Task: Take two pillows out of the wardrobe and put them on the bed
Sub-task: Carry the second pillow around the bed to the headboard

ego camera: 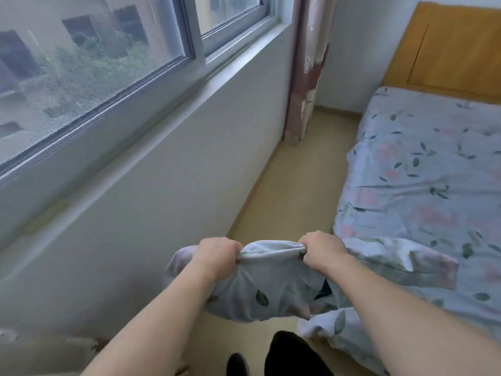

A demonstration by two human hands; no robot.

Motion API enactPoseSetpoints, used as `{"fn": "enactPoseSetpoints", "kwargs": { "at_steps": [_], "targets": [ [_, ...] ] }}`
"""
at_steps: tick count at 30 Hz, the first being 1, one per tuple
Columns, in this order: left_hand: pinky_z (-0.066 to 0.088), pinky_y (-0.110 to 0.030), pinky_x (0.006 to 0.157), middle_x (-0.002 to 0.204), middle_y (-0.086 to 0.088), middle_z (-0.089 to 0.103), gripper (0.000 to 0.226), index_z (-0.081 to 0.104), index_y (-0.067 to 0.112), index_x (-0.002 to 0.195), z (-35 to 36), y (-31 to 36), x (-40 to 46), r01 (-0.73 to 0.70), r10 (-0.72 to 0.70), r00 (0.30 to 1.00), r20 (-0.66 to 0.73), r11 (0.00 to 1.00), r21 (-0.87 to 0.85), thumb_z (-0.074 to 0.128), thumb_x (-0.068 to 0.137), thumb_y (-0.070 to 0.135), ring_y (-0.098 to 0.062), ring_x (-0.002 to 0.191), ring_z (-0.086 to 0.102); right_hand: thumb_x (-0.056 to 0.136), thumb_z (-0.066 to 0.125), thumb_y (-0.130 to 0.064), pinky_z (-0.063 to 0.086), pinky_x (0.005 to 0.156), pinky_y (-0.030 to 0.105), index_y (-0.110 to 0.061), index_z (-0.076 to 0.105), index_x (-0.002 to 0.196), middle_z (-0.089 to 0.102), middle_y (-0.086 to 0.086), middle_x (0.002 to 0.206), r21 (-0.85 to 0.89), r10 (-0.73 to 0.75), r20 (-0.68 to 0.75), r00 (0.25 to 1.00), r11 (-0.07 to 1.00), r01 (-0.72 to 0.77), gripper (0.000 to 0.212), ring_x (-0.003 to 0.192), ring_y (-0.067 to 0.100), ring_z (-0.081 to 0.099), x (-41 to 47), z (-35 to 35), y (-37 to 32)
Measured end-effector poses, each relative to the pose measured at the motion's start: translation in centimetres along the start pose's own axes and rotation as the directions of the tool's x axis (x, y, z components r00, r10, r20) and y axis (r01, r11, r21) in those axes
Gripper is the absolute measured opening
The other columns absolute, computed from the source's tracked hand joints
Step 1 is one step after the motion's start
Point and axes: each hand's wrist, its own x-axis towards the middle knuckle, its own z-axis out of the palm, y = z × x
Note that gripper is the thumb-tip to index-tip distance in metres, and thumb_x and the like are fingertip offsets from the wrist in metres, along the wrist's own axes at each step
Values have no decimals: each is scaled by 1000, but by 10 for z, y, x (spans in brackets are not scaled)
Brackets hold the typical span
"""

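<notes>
Gripping one pillow [271, 283] by its top edge with both hands, out in front of us over the floor [295, 185], in the aisle between the window wall [151, 191] and the bed [423, 169].

Left hand [217, 256]: fingers curled tight, bunching the pillowcase fabric near the left end of the top seam. Knuckles up, forearm running in from lower left, elbow out of view.

Right hand [321, 252]: same fist grip on the fabric near the right end of that seam. Forearm comes in from lower right, passing over the bed's near corner.

Fabric between our two fists is pulled into a short taut fold. Pillow body hangs below the hands, sagging, light blue with green leaf and pink flower print. Lower right part of it is close to or touching the bed's edge; we can't tell which.

A second bulge of the same print [401, 261] lies just right of our right hand at the bed's near edge. Could be another pillow or bunched sheet, can't tell.

Bed carries a matching floral sheet, wooden headboard [450, 47] at far end. Curtain [306, 77] hangs in the corner by the window [89, 58]. Our dark-clad leg [292, 354] shows at the bottom.
</notes>
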Motion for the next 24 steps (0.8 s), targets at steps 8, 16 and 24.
{"fn": "enactPoseSetpoints", "kwargs": {
  "at_steps": [8,16,24],
  "targets": [
    [35,-30,64,96,1,66,13,56,23,91,-71,-1,153,-185,189,981,-41,978,93,46,84,16,-26,93,61,78,45,-9,39,66,28,-21,44,61,57,-2,79,96,218,1,976,971,-217,21,77,25,53,100,-49,62],
    [35,-29,64,99,-1,66,13,49,28,85,-158,36,318,-287,299,954,-35,938,196,46,84,15,-28,95,62,80,44,-8,38,64,27,-22,50,68,55,-2,77,185,302,-17,953,938,-294,19,75,24,53,210,-108,159],
    [38,-30,64,96,1,68,16,58,27,93,-225,63,446,-387,423,902,-85,880,275,46,85,20,-27,92,64,81,44,-7,35,60,27,-22,41,61,49,-4,70,234,408,-55,911,893,-386,25,73,23,51,284,-168,229]
  ]
}}
